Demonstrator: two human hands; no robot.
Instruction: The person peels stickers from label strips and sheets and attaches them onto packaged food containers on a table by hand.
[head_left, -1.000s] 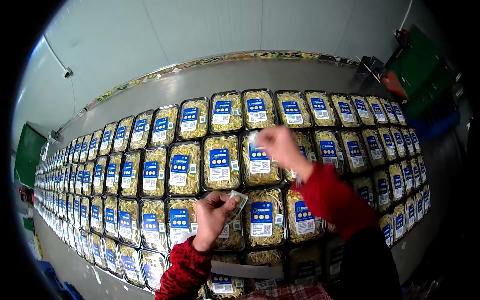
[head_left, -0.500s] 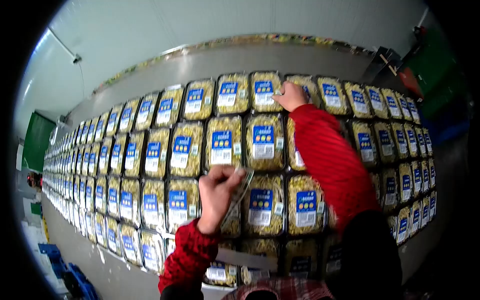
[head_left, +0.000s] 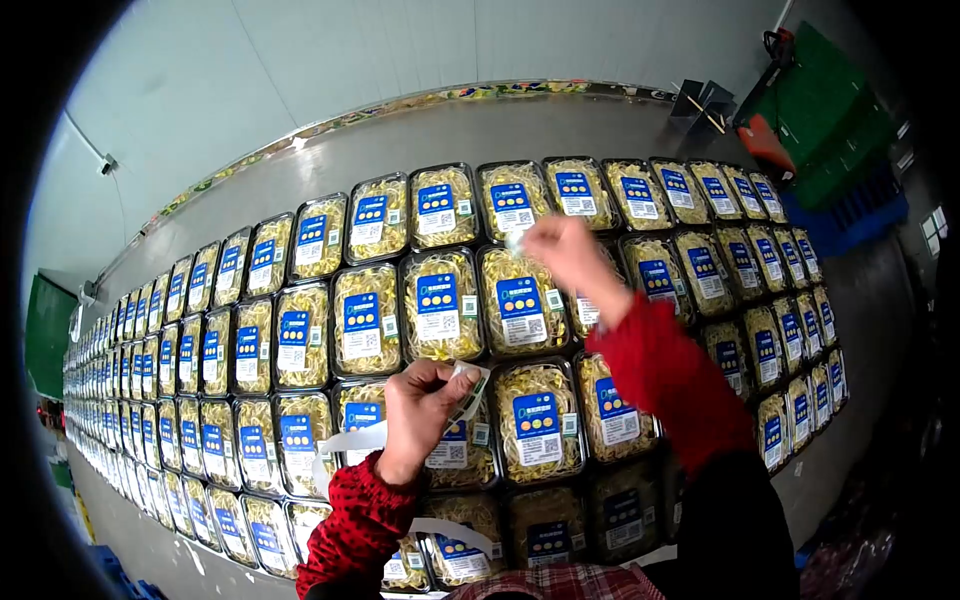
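Observation:
My left hand (head_left: 425, 410) pinches a strip of small labels (head_left: 470, 392), its fingers closed, above the lower middle trays. The strip's pale backing (head_left: 360, 440) trails to the left below that wrist. My right hand (head_left: 560, 250) has its fingers pressed together over the upper rows, with a small pale label (head_left: 515, 241) at the fingertips. Just below it lies a tray of bean sprouts (head_left: 520, 300) with a blue and white label and a small green and white sticker at its right. The tray above (head_left: 512, 195) shows a blue and white label; no small sticker can be made out on it.
Many black trays of sprouts (head_left: 308, 335) stand in several rows across the grey surface. A green crate (head_left: 820, 110) and a blue crate (head_left: 850, 215) are at the right. Another green object (head_left: 48, 325) stands at the far left. A pale wall runs behind.
My right hand has drawn back from the top row and now hovers lower and to the left, with a label at its fingertips. My left hand still pinches the strip. The view has shifted.

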